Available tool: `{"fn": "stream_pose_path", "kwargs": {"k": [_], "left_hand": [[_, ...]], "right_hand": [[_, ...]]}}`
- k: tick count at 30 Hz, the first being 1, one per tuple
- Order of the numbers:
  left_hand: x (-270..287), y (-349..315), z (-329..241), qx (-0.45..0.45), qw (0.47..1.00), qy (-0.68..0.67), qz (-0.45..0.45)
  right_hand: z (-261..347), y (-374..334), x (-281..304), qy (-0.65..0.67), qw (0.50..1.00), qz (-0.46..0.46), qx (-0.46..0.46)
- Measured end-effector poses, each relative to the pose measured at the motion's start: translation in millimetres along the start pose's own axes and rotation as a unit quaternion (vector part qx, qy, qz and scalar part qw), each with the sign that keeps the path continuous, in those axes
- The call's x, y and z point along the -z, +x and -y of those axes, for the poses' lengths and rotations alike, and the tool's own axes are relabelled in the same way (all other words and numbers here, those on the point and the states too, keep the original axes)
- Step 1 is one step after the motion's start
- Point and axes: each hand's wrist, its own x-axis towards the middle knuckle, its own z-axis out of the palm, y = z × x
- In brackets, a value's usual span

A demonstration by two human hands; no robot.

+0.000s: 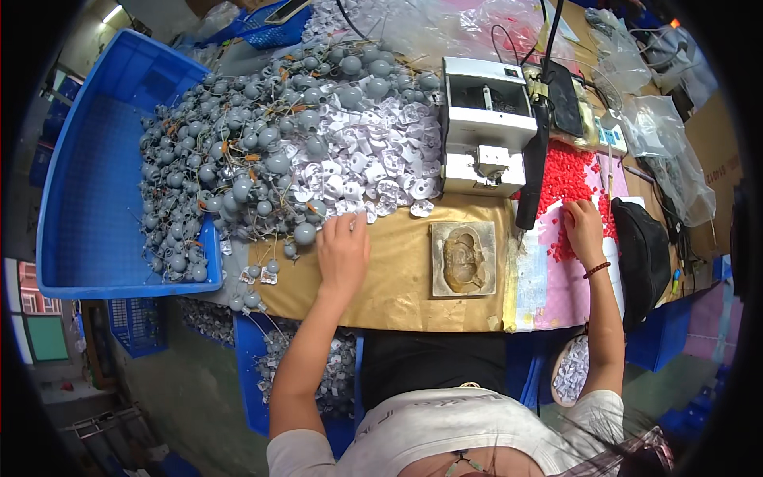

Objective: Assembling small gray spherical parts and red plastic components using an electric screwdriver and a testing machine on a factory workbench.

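Standing at the far left of the frame, a blue bin (87, 183) holds part of a heap of wired grey balls (242, 188) spreading toward the upper centre. White plastic pieces (373, 163) lie beside it. Near centre, the left hand (345, 253) is at their lower edge, fingers bent; I cannot tell whether they grip one. Right of centre sit a white machine (489, 124) and, below it, a square metal block (439, 280). Farther right, the right hand (585, 228) meets red pieces (566, 181), fingers curled, their grip unclear.

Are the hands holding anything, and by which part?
Cannot tell: the left hand is at the white pieces, the right hand at the red pieces; any grip is hidden.
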Motion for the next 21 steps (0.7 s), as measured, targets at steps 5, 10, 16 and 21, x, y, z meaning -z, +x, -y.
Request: {"fn": "stream_pose_path", "kwargs": {"k": [5,10,16,21], "left_hand": [[-33,22,5,-0.024,0.999,0.016,0.020],[-6,-5,-11,-0.049,0.995,-0.078,0.045],[5,-36,-18,-0.026,0.962,-0.232,0.144],[7,-3,-67,-0.028,0.922,-0.355,0.155]], "right_hand": [[4,3,5,0.037,0.998,-0.047,-0.011],[24,1,28,0.208,0.973,-0.074,-0.061],[85,-6,41,0.371,0.928,0.012,-0.015],[129,0,39,0.427,0.900,0.033,0.080]]}}
